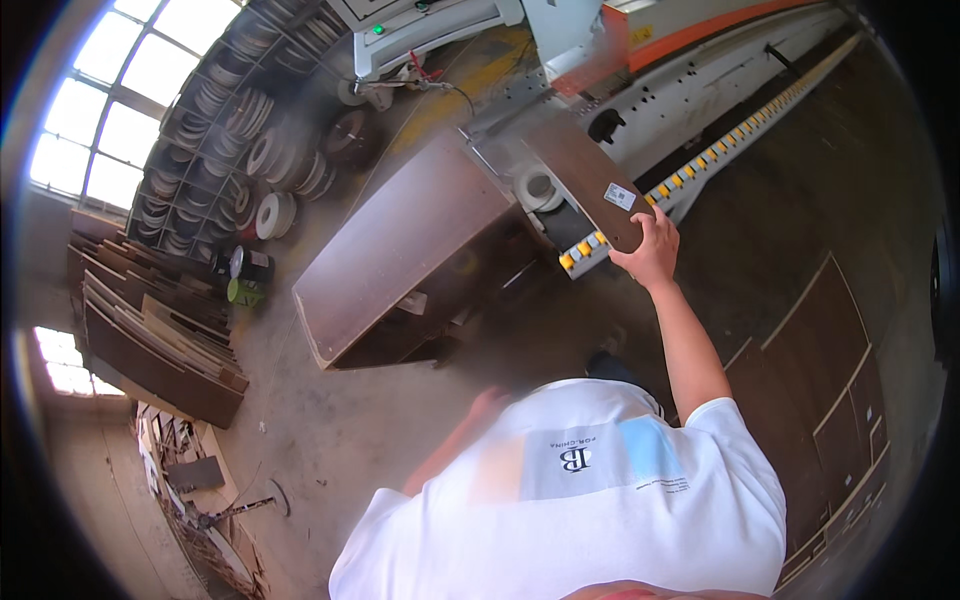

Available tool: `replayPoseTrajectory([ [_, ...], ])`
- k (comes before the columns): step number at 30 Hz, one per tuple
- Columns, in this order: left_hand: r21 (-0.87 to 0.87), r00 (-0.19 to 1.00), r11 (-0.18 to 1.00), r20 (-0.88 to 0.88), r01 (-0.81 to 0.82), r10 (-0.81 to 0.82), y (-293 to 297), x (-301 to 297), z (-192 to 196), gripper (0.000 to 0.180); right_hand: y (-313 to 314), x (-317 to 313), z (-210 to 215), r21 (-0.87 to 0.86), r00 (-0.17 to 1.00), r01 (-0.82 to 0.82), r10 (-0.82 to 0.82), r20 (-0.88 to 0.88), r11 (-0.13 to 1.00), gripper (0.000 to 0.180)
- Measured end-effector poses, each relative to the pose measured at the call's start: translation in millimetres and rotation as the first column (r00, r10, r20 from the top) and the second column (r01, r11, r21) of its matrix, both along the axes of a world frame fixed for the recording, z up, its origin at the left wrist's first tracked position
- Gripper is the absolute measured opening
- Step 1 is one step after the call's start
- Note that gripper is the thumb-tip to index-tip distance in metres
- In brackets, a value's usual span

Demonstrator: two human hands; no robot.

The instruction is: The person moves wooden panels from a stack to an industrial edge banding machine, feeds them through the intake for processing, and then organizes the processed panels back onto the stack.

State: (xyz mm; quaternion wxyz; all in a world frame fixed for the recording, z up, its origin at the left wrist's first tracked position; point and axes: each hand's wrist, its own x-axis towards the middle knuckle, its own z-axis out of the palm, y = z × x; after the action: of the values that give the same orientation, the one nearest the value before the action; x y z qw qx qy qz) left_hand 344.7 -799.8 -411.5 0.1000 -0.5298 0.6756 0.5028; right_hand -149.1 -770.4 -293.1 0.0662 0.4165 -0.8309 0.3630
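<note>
The right hand (652,245), at two o'clock, has its grip on the near end of a brown board (578,178). The board is at one o'clock, by the big machine (700,100). The left hand (488,402), at six o'clock, is too blurry to tell its grip. This looks like guiding; next seems to need a steady hold.

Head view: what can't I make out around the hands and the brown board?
All in the head view:
Left hand: fingers and any hold, lost in blur beside the white shirt.
Brown board: underside, hidden by the board itself; far end, blurred.
Label on it: print too small.
Orange-and-white machine: top, cut off by the upper edge.
</note>
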Motion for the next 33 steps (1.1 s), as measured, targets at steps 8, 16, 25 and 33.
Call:
replayPoseTrajectory([
  [8,0.133,0.875,0.896,-0.197,-0.424,0.443,-78.5,-107.2,66.2,0.037,-70.7,-42.7,-21.6,0.261,0.999,-0.047,0.044,0.019,0.964,0.074],
  [16,0.005,0.733,0.943,-0.627,-0.334,0.263,-308.0,-233.3,84.4,0.024,-80.0,-48.1,-16.4,0.376,0.996,-0.055,0.026,0.080,0.925,0.079],
  [25,-0.654,0.788,0.481,-0.598,-0.584,0.144,-633.1,-389.5,110.4,0.042,-88.7,-45.9,-1.7,0.474,0.993,-0.077,0.024,0.117,0.877,0.083],
  [33,-0.782,0.943,0.555,-0.332,-0.285,0.016,-658.6,-376.4,141.9,0.045,-83.6,-42.1,-4.4,0.455,0.993,-0.037,-0.018,0.115,0.890,0.091],
])
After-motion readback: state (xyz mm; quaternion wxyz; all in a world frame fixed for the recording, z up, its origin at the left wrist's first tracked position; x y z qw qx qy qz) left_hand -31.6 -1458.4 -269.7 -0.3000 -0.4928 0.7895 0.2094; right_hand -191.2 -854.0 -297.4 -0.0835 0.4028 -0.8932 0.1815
